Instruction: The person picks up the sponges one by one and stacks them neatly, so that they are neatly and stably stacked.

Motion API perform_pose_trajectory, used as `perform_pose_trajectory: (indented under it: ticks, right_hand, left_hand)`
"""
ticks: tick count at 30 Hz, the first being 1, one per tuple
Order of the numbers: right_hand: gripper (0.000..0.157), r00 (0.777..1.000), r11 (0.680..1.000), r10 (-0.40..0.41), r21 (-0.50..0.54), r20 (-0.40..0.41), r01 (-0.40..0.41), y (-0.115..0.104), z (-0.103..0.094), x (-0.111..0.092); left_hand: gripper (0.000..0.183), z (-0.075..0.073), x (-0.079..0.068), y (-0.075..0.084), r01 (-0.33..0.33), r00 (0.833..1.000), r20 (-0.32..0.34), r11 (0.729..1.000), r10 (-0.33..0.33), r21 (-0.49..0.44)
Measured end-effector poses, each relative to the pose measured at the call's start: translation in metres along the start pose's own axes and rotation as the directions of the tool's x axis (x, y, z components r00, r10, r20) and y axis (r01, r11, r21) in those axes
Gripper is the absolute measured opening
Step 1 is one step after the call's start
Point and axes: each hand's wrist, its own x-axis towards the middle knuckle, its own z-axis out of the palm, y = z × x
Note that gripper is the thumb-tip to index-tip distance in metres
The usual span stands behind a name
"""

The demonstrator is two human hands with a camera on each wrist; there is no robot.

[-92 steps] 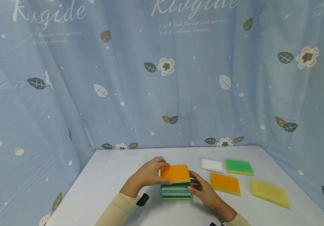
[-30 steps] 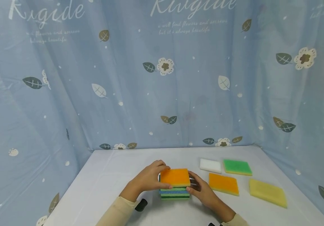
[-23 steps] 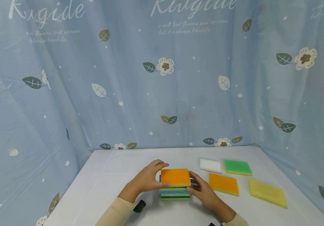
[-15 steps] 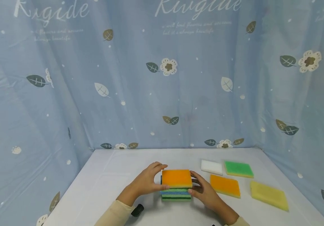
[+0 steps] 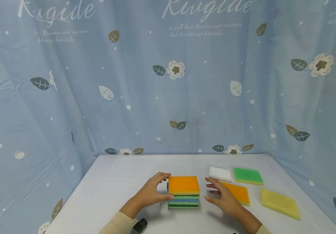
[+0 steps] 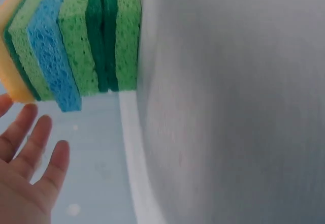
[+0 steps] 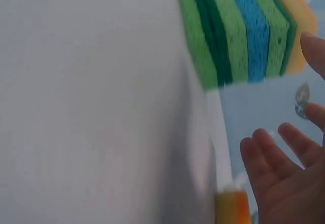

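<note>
A stack of sponges stands on the white table, with an orange-topped sponge [image 5: 184, 184] uppermost. Below it come green sponges [image 6: 127, 46] and a blue sponge [image 6: 53, 46], which juts out a little in the left wrist view. My left hand [image 5: 151, 192] is at the stack's left side, fingers spread, thumb tip overlapping the front left corner. To the right, my right hand [image 5: 224, 199] stands apart from the stack, fingers loosely bent with nothing in them. It partly covers a second orange sponge [image 5: 239, 193] lying flat on the table.
On the right of the table [image 5: 121, 182] lie a white sponge [image 5: 220, 174], a green sponge [image 5: 248, 175] and a yellow sponge [image 5: 280, 203]. A blue patterned curtain [image 5: 138, 113] hangs behind and at both sides.
The orange sponge has come down level onto the stack. My left fingers have loosened from it, and my right hand has drawn away from the stack to the right.
</note>
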Motion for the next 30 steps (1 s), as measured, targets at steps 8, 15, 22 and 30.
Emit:
perform_pose_trajectory:
  ticks: [8, 15, 22, 30]
  right_hand:
    - [0.064, 0.999, 0.969, 0.03, -0.246, -0.03, -0.036, 0.007, -0.037, -0.009]
    - [0.066, 0.998, 0.899, 0.051, -0.436, 0.026, -0.035, 0.015, -0.074, -0.016]
    - [0.072, 0.994, 0.813, 0.069, -0.583, 0.085, -0.006, 0.023, -0.103, -0.016]
    - [0.076, 0.983, 0.769, 0.147, -0.637, 0.109, -0.044, 0.031, -0.116, -0.015]
  left_hand:
    - [0.071, 0.01, 0.001, 0.001, 0.059, 0.995, -0.066, 0.973, -0.076, -0.225]
    - [0.068, 0.018, 0.002, 0.003, 0.098, 0.984, -0.093, 0.903, -0.15, -0.419]
    - [0.067, 0.02, 0.001, 0.0, 0.106, 0.979, -0.111, 0.898, -0.169, -0.426]
    - [0.066, 0.02, 0.002, 0.001, 0.112, 0.979, -0.108, 0.897, -0.173, -0.427]
